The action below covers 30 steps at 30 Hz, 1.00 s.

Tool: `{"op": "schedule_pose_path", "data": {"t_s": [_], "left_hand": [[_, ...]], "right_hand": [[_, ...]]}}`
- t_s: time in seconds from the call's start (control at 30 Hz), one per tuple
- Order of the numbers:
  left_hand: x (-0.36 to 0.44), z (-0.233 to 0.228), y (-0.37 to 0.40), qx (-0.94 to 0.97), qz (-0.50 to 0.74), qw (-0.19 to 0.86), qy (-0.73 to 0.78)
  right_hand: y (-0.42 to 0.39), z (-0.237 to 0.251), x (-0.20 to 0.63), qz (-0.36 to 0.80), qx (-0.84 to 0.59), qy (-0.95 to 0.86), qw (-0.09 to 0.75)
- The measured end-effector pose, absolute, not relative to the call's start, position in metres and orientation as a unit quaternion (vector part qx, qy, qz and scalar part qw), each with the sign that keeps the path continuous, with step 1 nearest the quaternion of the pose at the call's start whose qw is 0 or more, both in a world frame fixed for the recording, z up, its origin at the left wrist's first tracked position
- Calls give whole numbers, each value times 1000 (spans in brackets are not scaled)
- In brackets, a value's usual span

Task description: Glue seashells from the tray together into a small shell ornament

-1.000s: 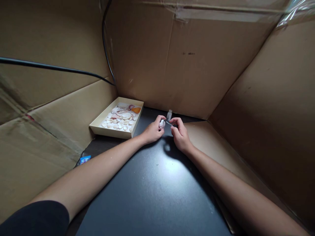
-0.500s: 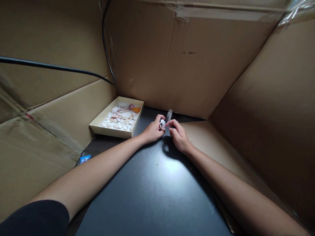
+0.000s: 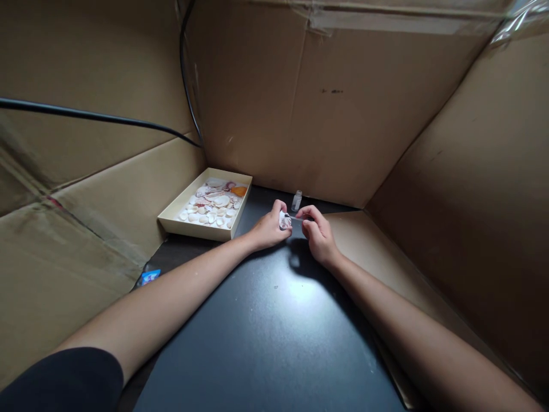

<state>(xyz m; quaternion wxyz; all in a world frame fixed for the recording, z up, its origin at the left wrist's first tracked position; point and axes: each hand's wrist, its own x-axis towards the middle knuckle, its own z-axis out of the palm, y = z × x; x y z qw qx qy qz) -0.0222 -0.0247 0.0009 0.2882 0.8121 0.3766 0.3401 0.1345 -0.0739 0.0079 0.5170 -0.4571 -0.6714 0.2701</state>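
Left hand: the left hand (image 3: 269,228) grasped a small pale seashell (image 3: 284,220) between thumb and fingertips, a little above the black bench (image 3: 274,332).
Right hand: the right hand (image 3: 316,232) was clenched around a thin stick-like tool (image 3: 295,217), perhaps a fine brush; it was too small to tell.
Change: one second before, the tool was slanted and its tip stood a little apart from the shell. Then the right hand came closer, and now the tip touched the right side of the shell. The left hand had hardly moved.
Meaning: I judge that the work on the shell was in its contact phase, the tool being applied to the surface.
Shell place: between the two hands, in front of a small clear bottle (image 3: 296,200) and right of the shell tray (image 3: 195,228).
Shell direction: the shell was too small to read its long axis surely; its broad face seemed turned to the right hand.
Tool axis: nearly level, running left to right, the tip pointing left at the shell.
Around: cardboard walls (image 3: 343,114) on all sides, and a black cable (image 3: 107,119) on the left.
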Motion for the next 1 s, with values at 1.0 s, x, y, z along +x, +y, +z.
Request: {"op": "schedule_pose_path", "data": {"t_s": [1.0], "left_hand": [[-23,-1,-24,819,344,293,355]], "right_hand": [[-77,11,130,281,-435,-690,505]]}}
